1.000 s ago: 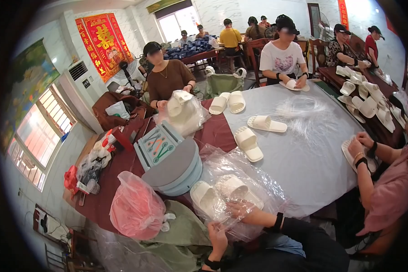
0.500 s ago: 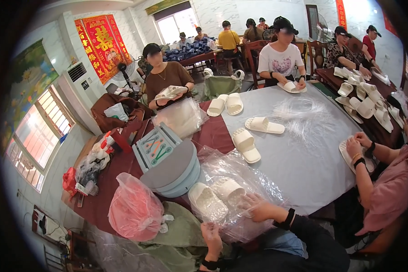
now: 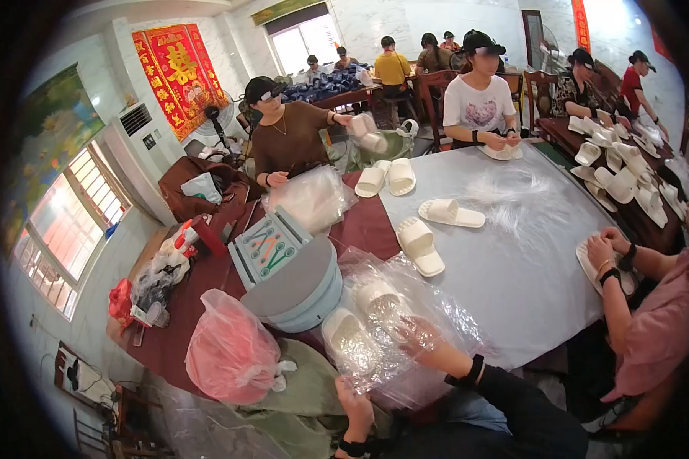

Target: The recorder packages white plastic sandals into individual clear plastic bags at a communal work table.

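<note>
Crowded workroom, grey table (image 3: pixel 528 252); both hands, left hand (image 3: pixel 356 402) and right hand (image 3: pixel 421 340), grasping clear bag (image 3: pixel 406 321) of slippers (image 3: pixel 348 340), view shifted since earlier.

Person's own body: dark long sleeves on both forearms, black band at each wrist, left hand (image 3: pixel 354 409) at 6 o'clock & right hand (image 3: pixel 419 339) bare.

Daylight enters a barred window (image 3: pixel 69 229) on the left wall, red hangings (image 3: pixel 168 73) beyond the long table (image 3: pixel 528 252).
</note>
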Demonstrator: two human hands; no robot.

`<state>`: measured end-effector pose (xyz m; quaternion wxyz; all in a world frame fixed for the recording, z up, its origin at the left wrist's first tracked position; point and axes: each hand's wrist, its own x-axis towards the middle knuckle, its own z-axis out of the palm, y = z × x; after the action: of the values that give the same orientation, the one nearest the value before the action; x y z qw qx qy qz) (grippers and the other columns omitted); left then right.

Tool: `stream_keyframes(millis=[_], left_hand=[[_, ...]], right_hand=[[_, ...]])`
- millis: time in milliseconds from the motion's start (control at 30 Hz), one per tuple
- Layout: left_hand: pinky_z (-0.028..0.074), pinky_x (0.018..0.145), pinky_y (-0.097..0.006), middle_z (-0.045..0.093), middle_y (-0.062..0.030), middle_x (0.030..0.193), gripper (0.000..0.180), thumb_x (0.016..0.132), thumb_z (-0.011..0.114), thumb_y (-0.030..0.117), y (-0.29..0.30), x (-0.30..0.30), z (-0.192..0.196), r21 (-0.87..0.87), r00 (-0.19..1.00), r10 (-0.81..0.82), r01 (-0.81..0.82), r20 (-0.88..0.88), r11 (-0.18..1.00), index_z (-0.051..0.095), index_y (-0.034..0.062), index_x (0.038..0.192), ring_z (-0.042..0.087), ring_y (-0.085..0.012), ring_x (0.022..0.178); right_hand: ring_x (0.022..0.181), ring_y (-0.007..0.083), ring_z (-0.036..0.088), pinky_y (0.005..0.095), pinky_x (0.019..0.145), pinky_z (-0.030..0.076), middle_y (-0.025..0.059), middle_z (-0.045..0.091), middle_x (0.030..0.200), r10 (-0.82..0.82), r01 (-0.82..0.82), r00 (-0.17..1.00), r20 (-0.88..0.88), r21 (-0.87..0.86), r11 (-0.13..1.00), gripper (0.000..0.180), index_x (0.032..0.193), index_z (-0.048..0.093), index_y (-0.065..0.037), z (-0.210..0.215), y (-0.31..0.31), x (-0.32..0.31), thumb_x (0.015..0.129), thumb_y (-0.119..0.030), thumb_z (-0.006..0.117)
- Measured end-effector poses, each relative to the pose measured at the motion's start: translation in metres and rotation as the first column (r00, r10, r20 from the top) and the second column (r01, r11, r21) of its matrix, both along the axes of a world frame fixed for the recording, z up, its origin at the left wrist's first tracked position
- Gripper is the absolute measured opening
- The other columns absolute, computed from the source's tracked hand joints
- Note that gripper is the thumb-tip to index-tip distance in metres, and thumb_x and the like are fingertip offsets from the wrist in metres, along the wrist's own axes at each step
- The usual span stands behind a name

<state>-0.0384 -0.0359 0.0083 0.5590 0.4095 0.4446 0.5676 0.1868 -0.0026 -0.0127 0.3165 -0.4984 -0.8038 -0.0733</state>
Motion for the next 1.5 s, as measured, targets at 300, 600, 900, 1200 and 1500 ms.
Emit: stream_keyframes(millis=[300,600,900,1200,1500], left_hand=[[0.054,0.073,-0.04,0.05,-0.0053,0.079,0.017,0.088,0.049,-0.001,0.014,-0.015,0.02,0.068,0.942,0.042,-0.069,0.333,0.995,0.038,0.007,0.098,0.057,-0.019,0.068],[0.04,0.052,-0.019,0.047,-0.001,0.079,0.027,0.089,0.048,-0.002,0.01,0.001,0.055,0.014,0.912,0.153,-0.171,0.379,0.985,0.04,0.0076,0.113,0.051,-0.0105,0.065],[0.048,0.076,-0.027,0.06,-0.0083,0.09,0.034,0.09,0.046,-0.004,0.009,0.004,0.015,0.016,0.996,-0.093,0.092,0.014,0.996,0.048,-0.0016,0.124,0.058,-0.0146,0.079],[0.044,0.08,-0.028,0.06,-0.0121,0.095,0.028,0.091,0.052,0.006,0.007,0.013,0.011,0.122,0.939,-0.071,0.119,-0.336,0.985,0.055,-0.0034,0.117,0.056,-0.018,0.086],[0.038,0.087,-0.034,0.046,-0.0167,0.099,0.03,0.087,0.053,0.006,-0.002,0.021,0.002,0.363,0.872,0.1,0.093,-0.48,0.927,0.051,-0.0032,0.116,0.046,-0.0285,0.096]], right_hand=[[0.115,0.0314,0.047,0.0429,0.1,0.035,0.0155,0.052,0.118,-0.143,0.188,0.953,-0.268,0.151,0.97,0.049,0.12,0.052,-0.005,0.071,-0.038,-0.006,0.078,-0.023,0.069],[0.069,0.0303,0.061,0.0351,0.062,0.049,0.0114,0.064,0.082,-0.286,0.221,0.846,-0.45,-0.192,0.956,0.05,0.126,0.052,-0.016,0.062,-0.022,0.011,0.078,-0.005,0.059],[0.099,0.0332,0.059,0.0391,0.081,0.047,0.0158,0.062,0.108,0.104,-0.223,0.939,-0.329,-0.349,0.91,0.051,0.129,0.047,-0.007,0.069,-0.017,-0.025,0.08,-0.011,0.06],[0.116,0.0304,0.046,0.0414,0.096,0.035,0.0155,0.052,0.121,0.059,-0.066,0.998,-0.031,-0.323,0.944,0.072,0.129,0.04,-0.001,0.075,-0.026,-0.048,0.072,-0.033,0.07],[0.104,0.0265,0.052,0.0399,0.092,0.037,0.0079,0.059,0.097,-0.073,0.037,0.984,-0.16,-0.219,0.975,0.025,0.095,0.061,-0.009,0.078,-0.005,-0.069,0.071,-0.011,0.064]])
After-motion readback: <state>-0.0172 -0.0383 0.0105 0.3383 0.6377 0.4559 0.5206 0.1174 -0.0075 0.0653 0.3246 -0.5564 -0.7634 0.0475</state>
